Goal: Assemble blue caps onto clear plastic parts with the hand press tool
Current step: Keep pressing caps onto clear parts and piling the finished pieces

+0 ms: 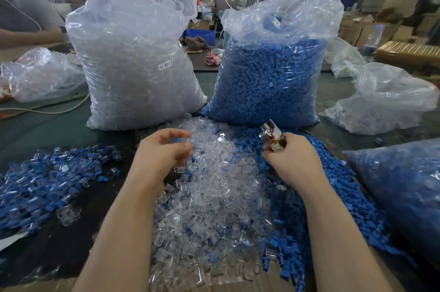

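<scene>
My left hand [164, 151] hovers over the heap of clear plastic parts [214, 196], fingers curled round a clear part with a blue cap [177, 140] on it. My right hand [292, 160] grips the metal hand press tool [272, 133], whose shiny head points up and to the left. Loose blue caps [333, 196] lie in a heap under and to the right of that hand. A spread of assembled clear-and-blue pieces [47, 180] covers the table at the left.
Two tall plastic bags stand behind the heaps: clear parts [133, 65] on the left, blue caps [269, 77] on the right. Another bag of assembled pieces [404, 191] lies at the right edge. Crumpled bags [385, 101] and another person's arm [28, 37] sit farther back.
</scene>
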Available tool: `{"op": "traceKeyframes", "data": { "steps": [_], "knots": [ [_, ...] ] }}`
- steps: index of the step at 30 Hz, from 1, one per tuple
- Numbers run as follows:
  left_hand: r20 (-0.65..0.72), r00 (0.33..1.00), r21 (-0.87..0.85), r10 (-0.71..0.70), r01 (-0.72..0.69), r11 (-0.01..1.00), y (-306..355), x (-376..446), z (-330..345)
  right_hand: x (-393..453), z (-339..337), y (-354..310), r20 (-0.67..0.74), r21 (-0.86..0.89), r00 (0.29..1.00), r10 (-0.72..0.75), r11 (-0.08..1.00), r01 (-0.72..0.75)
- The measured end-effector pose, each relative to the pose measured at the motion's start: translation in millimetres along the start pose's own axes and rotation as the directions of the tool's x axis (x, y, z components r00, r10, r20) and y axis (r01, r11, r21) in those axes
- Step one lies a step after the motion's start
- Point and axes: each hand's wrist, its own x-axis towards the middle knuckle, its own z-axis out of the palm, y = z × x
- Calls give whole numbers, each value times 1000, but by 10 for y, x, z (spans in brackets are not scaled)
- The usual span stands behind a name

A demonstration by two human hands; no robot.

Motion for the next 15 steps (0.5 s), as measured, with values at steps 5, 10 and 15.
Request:
{"op": "traceKeyframes", "data": {
  "steps": [5, 10, 15],
  "knots": [
    [179, 979, -317, -96, 150, 936, 79, -79, 193, -40, 17, -69, -58, 303, 997, -49, 951, 64],
    [222, 973, -291, -55, 120, 949, 85, -117, 312, -58, 26, -110, -66, 391, 995, -80, 915, 99],
    [170, 985, -139, -19, 43, 989, 50, -152, 407, -76, 57, -138, -36, 389, 994, -103, 915, 109]
  ]
}}
